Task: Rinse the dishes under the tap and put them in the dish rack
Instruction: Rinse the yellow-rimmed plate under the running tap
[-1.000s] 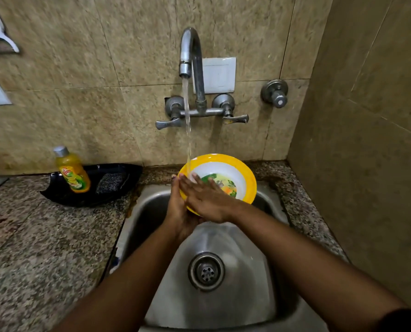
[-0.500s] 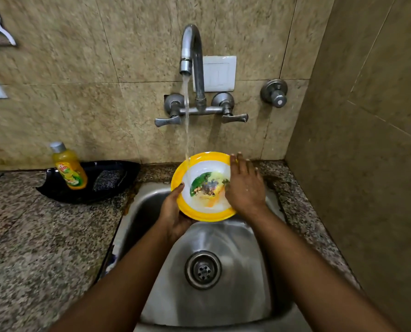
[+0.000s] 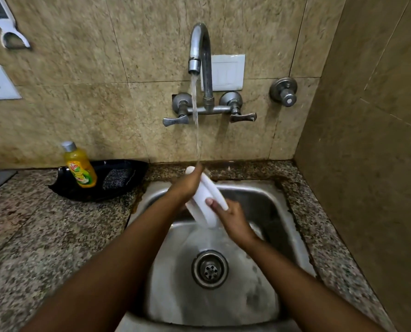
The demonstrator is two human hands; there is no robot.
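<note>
The plate [image 3: 205,207] is turned so that its white underside faces me, tilted on edge over the steel sink [image 3: 259,195]. My left hand [image 3: 187,184] grips its upper left rim, fingers reaching to the top edge where the water lands. My right hand [image 3: 232,218] holds the lower right rim, thumb pressed on the white back. Water runs from the tap [image 3: 199,53] in a steady stream onto the plate's top. The yellow, patterned face is hidden from view. No dish rack is in view.
A yellow dish-soap bottle [image 3: 80,165] and a scrub pad [image 3: 116,179] rest in a black tray [image 3: 63,188] on the granite counter left of the sink. The drain [image 3: 209,269] is below the hands. A tiled wall stands close on the right.
The plate has been flipped: its yellow patterned face showed before, its white back shows now. My right hand has dropped from the plate's right edge to its lower rim.
</note>
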